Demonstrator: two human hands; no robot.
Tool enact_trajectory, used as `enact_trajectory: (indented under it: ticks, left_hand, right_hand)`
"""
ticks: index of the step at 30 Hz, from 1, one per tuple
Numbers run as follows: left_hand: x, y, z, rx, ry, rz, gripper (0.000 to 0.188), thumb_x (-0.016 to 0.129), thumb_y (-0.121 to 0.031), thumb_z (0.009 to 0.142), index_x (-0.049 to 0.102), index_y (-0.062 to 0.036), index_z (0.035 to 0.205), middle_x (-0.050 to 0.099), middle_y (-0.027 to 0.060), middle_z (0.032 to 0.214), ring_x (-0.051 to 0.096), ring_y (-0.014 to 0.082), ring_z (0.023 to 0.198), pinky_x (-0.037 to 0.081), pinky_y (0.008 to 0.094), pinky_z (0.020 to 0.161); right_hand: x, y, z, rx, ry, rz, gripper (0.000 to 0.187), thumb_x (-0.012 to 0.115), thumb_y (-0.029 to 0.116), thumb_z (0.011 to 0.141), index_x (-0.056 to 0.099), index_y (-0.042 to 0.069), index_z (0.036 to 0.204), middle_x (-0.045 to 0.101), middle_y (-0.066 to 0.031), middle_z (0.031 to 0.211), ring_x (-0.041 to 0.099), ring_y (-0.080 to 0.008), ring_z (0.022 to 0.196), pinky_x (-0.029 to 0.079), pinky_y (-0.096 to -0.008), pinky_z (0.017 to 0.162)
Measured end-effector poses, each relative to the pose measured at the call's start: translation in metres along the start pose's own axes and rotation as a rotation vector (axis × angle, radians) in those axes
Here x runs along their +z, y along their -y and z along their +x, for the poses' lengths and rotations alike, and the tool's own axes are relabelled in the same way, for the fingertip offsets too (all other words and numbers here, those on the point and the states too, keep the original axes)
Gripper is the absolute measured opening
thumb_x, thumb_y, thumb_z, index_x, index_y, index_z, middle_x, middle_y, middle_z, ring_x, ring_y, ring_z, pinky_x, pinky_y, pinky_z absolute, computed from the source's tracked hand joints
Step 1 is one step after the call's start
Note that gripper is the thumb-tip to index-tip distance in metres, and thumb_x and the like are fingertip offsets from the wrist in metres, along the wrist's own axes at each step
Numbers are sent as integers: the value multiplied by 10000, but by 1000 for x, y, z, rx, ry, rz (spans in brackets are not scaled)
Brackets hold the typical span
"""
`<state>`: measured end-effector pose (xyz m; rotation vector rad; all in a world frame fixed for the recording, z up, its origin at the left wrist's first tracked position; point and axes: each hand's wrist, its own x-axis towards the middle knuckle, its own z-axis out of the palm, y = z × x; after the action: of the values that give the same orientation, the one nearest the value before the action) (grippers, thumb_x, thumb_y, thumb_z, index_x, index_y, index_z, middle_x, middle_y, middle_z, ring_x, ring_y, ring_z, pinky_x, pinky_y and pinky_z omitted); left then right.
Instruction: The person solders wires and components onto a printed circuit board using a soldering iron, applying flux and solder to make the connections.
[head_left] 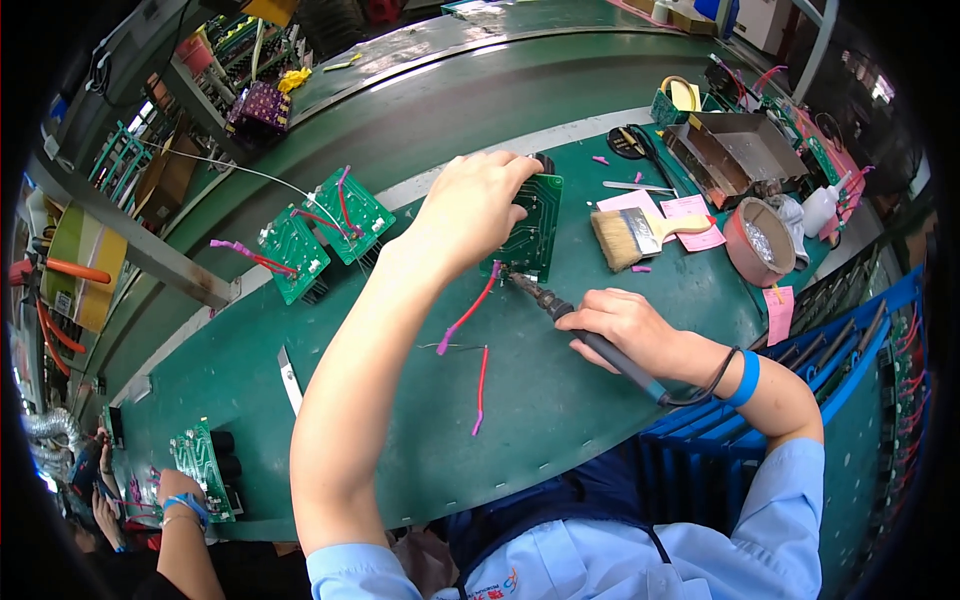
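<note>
My left hand [475, 205] grips the top of a green circuit board [540, 225], its fingers curled over the far edge. My right hand [625, 325] is wrapped round the handle of a soldering iron [618, 358]. The iron's tip meets the board's near edge, or is very close to it. A red wire with purple ends [468, 314] runs from that same edge toward me. Nearer me, a loose red wire [483, 385] lies on the green mat, with a thin strand, perhaps solder, beside its upper end.
Left of my forearm lie two wired boards [292, 255] [352, 215] and a metal blade [289, 378]. A brush [625, 238], a round tin [757, 243] and a metal tray [735, 155] stand to the right. At lower left, another person's hand [182, 488] is beside a board.
</note>
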<state>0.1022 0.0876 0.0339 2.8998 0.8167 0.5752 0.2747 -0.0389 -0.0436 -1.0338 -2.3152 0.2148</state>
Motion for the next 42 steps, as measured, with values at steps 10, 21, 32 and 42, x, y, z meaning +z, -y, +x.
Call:
enact_trajectory:
  ticks: [10,21,32,42]
  left_hand:
    - [7,-9,-14,12,-165,42,313,614,-49,683,562,-92,989,563,74,924,539,269,877,435,364,742]
    - [9,-12,-28,50,-242,24,324,623,-29,658,570,-99,970,544,73,846,546,260,791,445,354,681]
    - [8,-17,-32,74,-257,51,337,628,-24,661,580,-114,982,548,62,831,551,251,720,447,344,619]
    - [7,-16,-30,57,-277,60,333,634,-14,648,586,-113,963,546,58,807,551,238,707,449,330,602]
  right_hand:
    - [4,-1,-5,-44,-44,-44,270,637,50,627,568,73,887,485,-65,684,512,-233,630,420,-317,568]
    - [7,7,-5,-25,-22,-59,267,644,75,623,562,75,876,500,-64,712,527,-244,659,425,-331,596]
    - [10,5,-7,-43,-61,-94,241,633,89,635,561,74,864,494,-56,707,532,-219,670,421,-319,597]
    - [11,5,-10,-45,-51,-98,223,627,107,646,560,79,856,491,-50,711,537,-209,686,417,-317,603]
